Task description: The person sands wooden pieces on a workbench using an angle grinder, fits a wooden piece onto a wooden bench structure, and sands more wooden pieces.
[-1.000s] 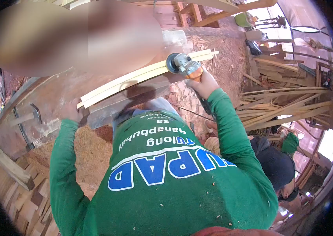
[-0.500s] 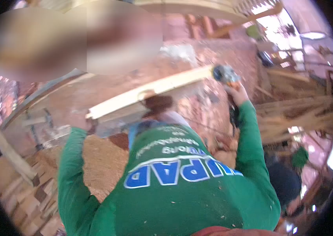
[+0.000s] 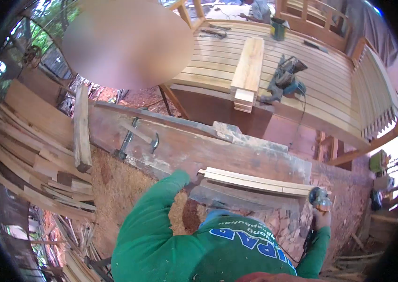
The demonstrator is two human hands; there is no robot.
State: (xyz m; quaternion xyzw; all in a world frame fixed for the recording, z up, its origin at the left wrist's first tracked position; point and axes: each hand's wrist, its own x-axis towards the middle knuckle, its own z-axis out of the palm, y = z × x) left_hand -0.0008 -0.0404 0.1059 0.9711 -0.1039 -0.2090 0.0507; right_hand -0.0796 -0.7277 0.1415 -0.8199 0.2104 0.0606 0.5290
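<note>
A pale wooden strip (image 3: 255,181), with a lengthwise line along it, lies along the near edge of the workbench (image 3: 185,149). At its left end is my left hand (image 3: 191,170), closed on the wood, its fingers partly hidden and blurred. My right hand (image 3: 322,218) is wrapped round a power tool, seemingly an angle grinder (image 3: 320,198), with a grey head and an orange part. The tool's dark round disc is at the strip's right end; I cannot tell whether they touch.
A hammer (image 3: 145,137) and a bar clamp (image 3: 127,139) lie on the bench's left part. Beyond it, a slatted wooden bed (image 3: 330,75) carries stacked boards (image 3: 249,61), a corded power tool (image 3: 287,77) and a can (image 3: 278,30). Curved planks (image 3: 34,150) are piled left.
The view has swung up and left, bringing the bench and slatted bed into sight. The strip, earlier slanting up to the right, now slopes slightly down to the right. Both hands keep their holds.
</note>
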